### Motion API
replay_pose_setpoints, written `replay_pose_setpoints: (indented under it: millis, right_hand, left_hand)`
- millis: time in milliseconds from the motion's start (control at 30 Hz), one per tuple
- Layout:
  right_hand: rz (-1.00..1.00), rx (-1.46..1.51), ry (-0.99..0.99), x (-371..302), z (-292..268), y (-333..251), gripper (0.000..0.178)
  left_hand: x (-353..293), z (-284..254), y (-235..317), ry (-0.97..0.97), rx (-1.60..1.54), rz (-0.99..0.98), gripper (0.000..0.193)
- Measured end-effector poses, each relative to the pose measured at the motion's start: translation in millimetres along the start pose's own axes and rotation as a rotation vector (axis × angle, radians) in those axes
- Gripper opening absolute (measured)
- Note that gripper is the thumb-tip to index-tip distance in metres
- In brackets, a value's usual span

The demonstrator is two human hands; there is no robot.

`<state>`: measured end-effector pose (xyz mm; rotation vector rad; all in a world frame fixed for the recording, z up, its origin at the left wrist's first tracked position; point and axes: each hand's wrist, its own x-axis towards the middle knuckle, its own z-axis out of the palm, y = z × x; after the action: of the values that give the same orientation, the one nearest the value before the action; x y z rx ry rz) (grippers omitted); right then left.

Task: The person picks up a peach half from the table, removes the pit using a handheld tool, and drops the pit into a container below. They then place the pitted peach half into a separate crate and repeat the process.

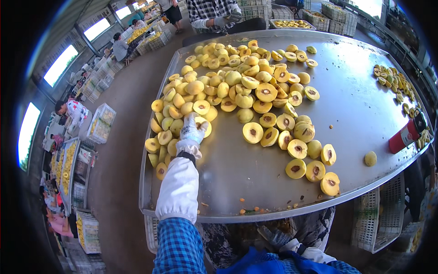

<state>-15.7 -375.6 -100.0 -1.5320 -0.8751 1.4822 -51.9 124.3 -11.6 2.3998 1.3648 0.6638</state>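
My left hand [192,131], in a whitish glove, reaches into the left edge of a heap of halved yellow peaches [219,86] on a metal table. Its fingers close on a peach half [203,125], whose cut face and brown pit show beside them. Several more halves lie around it, some cut side up with pits in them, others skin side up. Down by my lap, below the table's front edge, is my right hand [276,237] in a grey glove. Its fingers are dim and blurred, and whether they hold anything cannot be made out.
The metal table [246,182] has a raised rim. On its right stand a red flask [407,134], a single peach [370,158] and a pile of smaller pieces [394,80]. Across it sits a person in grey gloves [228,19]. Crates [101,123] line the left aisle.
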Motion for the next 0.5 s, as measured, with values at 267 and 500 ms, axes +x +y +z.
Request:
replay_pose_setpoints:
  millis: [267, 500]
  right_hand:
    - [-0.17, -0.066, 0.101, -24, 20, -4, 0.042]
    - [-0.272, 0.079, 0.336, -76, 6, -71, 0.039]
  left_hand:
    - [-123, 20, 81, -0.226, -0.133, 0.156, 0.05]
    - [-201, -38, 164, -0.331, -1.328, -0.269, 0.033]
